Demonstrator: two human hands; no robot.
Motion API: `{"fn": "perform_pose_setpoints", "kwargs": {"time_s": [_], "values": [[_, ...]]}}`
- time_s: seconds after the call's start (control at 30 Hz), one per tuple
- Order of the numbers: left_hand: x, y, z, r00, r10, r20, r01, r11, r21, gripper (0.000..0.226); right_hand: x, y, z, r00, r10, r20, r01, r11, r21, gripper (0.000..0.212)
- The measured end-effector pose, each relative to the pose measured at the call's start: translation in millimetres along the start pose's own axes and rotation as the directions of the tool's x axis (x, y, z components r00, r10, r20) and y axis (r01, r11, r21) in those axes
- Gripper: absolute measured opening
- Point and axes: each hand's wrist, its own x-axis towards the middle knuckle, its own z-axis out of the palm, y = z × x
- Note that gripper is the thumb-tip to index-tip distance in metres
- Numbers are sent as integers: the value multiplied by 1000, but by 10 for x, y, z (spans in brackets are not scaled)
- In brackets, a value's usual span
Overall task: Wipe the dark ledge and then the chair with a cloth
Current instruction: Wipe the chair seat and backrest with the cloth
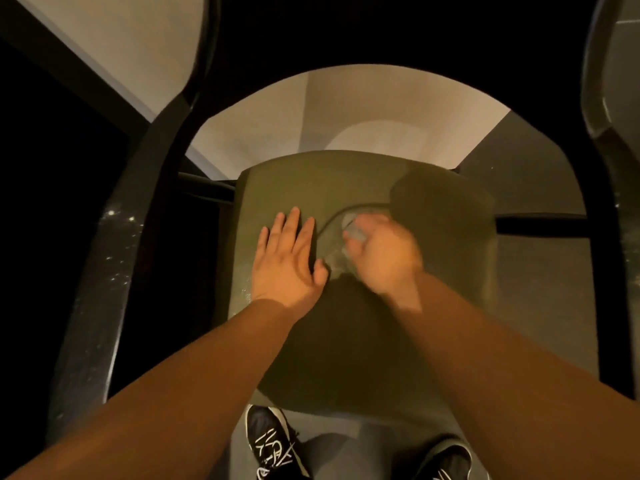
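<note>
1. Two black shoes with white laces stand on the grey floor nearest of all, the left shoe (273, 445) directly below the left forearm and the right shoe (446, 460) cut off by the bottom edge; no brand mark on them can be read.
2. Two bare forearms reach forward over one chair, whose olive-green seat (349, 181) fills the space under and beyond both hands.
3. Flat on the seat lies the left hand (287, 261), palm down, fingers spread straight and holding nothing, thumb pointing toward the other hand.
4. Just beside that thumb, the right hand (381, 258) is blurred and curled closed around one small pale grey cloth (353, 230), which sticks out past its fingertips and presses on the seat.
5. Around the cloth, a curved ridge bunches in the seat fabric, arcing from the left hand's fingertips over the top of the right hand.
6. One rounded dark shadow patch sits on the seat just beyond and outward of the right hand.
7. Beyond both hands, the chair's black frame (162, 161) bends in an arch, with pale flooring showing through it.
8. No writing or labels are legible anywhere.
</note>
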Motion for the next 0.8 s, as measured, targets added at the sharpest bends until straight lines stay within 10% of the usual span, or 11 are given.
{"fn": "perform_pose_setpoints", "kwargs": {"time_s": [0.13,0.3,0.4,0.8], "values": [[-907,-401,166,995,-94,20,94,996,-2,74,-200,-193,115,955,-239,178,256,963,-84,22],[-1298,-407,394,975,-221,-15,219,974,-62,75,251,-14,20,997,21,-73,-27,997,-79,22],[-1278,-439,425,975,-215,-50,212,975,-69,76,110,-193,163,996,-58,-66,58,998,-14,27],[-1626,-348,67,946,-313,87,324,883,-341,62,-1075,-763,440,905,-92,416,111,993,-24,57]]}}
